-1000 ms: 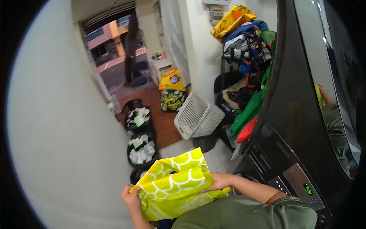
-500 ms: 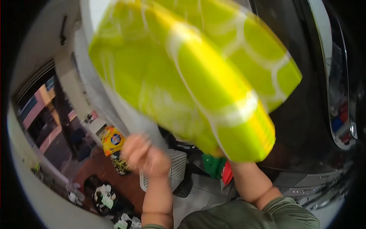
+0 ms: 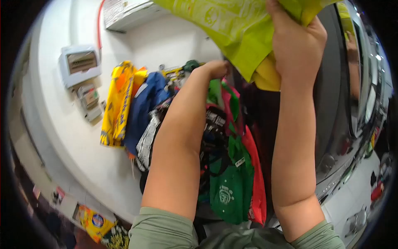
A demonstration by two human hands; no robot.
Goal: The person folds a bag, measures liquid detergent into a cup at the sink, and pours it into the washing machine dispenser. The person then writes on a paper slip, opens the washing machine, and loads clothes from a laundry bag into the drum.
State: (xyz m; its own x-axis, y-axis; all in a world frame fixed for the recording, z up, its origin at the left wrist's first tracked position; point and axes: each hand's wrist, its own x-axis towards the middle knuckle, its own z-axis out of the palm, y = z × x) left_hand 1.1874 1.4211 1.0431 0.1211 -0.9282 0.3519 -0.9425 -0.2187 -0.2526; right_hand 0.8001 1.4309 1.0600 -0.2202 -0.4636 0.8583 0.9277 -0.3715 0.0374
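Note:
My right hand (image 3: 299, 47) is raised at the upper right, its fingers closed on a lime-green plastic bag (image 3: 232, 29) with pale printed patterns. The bag runs past the top edge of the view, and a plain yellow part (image 3: 267, 74) hangs below the fist. My left hand (image 3: 217, 69) reaches forward to the top of a cluster of hanging bags. Its fingers are curled and partly hidden, and what they grip cannot be made out. Beneath it hang a green bag (image 3: 230, 189) with a white print and a red bag (image 3: 256, 174).
Left of my arm hang a yellow bag (image 3: 118, 103) and a blue cloth item (image 3: 147, 103). A breaker box (image 3: 78, 76) is mounted on the white wall (image 3: 103, 166). A dark, glossy vehicle (image 3: 327, 112) stands close on the right. A shelf-like box (image 3: 128, 16) juts out above.
The view has swung toward the wall and hanging bags. The lime-green bag has moved up, still in my right hand. My left hand has reached forward to the hanging bags.

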